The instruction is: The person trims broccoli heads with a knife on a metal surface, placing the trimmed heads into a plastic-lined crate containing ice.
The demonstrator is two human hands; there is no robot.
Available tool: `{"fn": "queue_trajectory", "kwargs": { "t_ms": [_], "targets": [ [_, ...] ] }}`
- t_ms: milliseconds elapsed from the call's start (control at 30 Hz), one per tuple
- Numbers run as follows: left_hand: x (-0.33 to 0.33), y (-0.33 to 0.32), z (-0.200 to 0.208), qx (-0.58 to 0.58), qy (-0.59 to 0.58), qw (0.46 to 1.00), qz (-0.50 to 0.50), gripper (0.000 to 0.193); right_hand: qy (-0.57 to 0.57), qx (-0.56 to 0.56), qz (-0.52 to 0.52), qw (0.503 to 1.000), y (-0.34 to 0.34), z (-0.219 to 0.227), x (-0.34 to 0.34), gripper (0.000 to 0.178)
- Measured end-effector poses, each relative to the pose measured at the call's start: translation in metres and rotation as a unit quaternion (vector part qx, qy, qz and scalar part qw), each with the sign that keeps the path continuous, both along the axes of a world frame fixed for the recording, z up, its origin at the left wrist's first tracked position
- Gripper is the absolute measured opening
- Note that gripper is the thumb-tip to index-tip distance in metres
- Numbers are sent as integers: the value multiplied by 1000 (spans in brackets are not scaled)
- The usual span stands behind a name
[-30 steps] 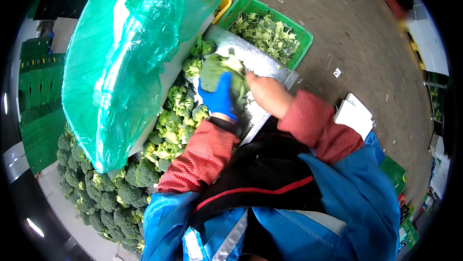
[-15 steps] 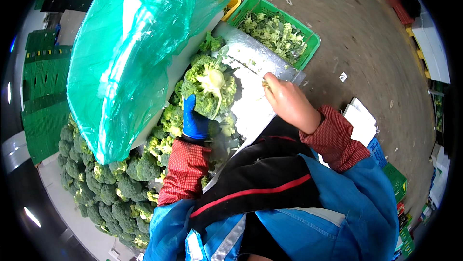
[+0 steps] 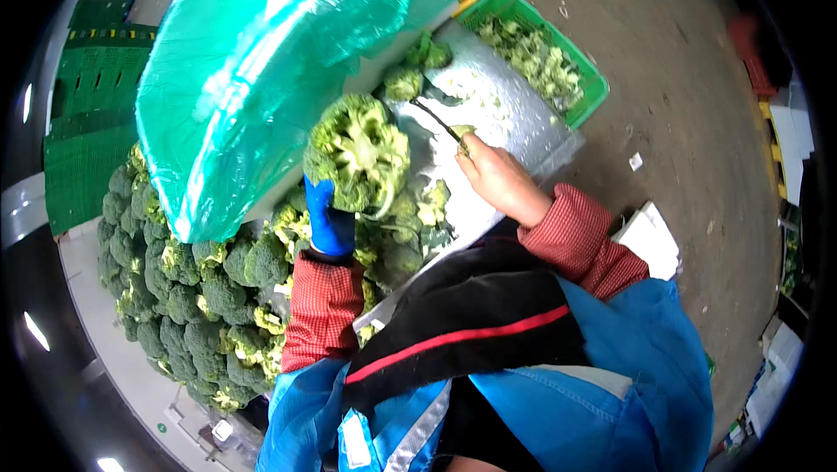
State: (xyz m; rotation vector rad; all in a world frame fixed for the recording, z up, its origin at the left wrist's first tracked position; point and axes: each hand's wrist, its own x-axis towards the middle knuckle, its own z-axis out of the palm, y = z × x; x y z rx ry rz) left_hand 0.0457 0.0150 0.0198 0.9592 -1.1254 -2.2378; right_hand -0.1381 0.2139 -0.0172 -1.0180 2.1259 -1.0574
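My left hand [image 3: 330,221], in a blue glove, is closed around the lower left edge of a broccoli head [image 3: 359,151]. The underside of the head faces up, showing the pale cut stem and branches, and a thin stalk curls from its lower edge. My bare right hand [image 3: 504,180] grips a thin knife [image 3: 434,118], its dark narrow blade pointing up and left, apart from the held head. Beyond the blade, a smaller broccoli head [image 3: 404,84] lies on the silver work surface [image 3: 532,106].
A large green plastic bag [image 3: 270,71] stands at the upper left. Many broccoli heads [image 3: 209,289] are piled at the left. Past the work surface sits a green crate [image 3: 595,88] of trimmings. Loose pieces [image 3: 418,215] lie near my body. White sheets [image 3: 649,241] are at the right.
My left hand has drawn the broccoli head left, and its underside now faces up more squarely. The stem looks shorter. My right hand has shifted slightly nearer, and the knife blade shows more plainly.
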Motion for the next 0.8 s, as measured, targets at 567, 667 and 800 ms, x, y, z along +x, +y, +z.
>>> {"fn": "queue_trajectory", "kwargs": {
  "t_ms": [567,667,800],
  "targets": [
    [17,-1,2,-160,-38,983,-79,76,67,10,186,980,-32,22,29,16],
    [14,-6,0,-209,-67,971,-90,77,-117,59,210,969,-42,10,21,17],
    [13,-13,-3,-240,-61,960,-130,75,-531,113,207,814,-37,15,13,24]
  ]
}}
